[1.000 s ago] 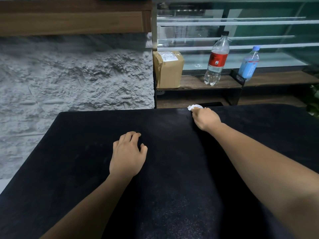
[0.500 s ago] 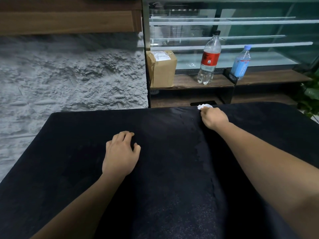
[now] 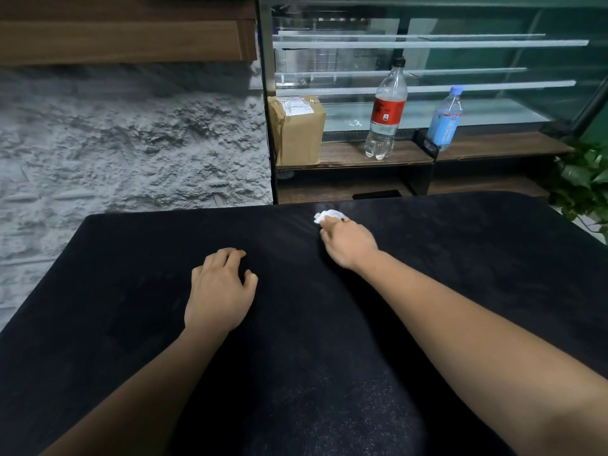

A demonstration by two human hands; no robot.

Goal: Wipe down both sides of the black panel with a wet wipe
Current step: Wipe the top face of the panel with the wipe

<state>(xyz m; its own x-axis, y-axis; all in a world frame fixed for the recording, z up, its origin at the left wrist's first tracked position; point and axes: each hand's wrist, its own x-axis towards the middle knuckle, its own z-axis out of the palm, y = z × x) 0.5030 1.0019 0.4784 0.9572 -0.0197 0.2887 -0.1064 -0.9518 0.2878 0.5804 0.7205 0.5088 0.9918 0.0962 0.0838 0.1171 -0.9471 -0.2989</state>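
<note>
Clutching a crumpled wipe (image 3: 325,216) in the right grip (image 3: 348,243), pressed onto the flat-lying panel (image 3: 131,274) close to its far edge. Resting the left grip (image 3: 220,291) on the panel nearer its middle, fingers loosely bent, holding nothing. Beyond, on a shelf (image 3: 348,153): box (image 3: 297,130), red-label bottle (image 3: 388,110), blue bottle (image 3: 445,121).

A crumpled white wipe (image 3: 326,215) is gripped by the right hand (image 3: 349,242) and pressed on the black panel (image 3: 131,291) near its far edge. The left hand (image 3: 219,291) is rested on the panel, fingers loosely bent. Behind, a cardboard box (image 3: 299,133) and a red-labelled bottle (image 3: 388,110) are set on a wooden shelf (image 3: 345,153).
</note>
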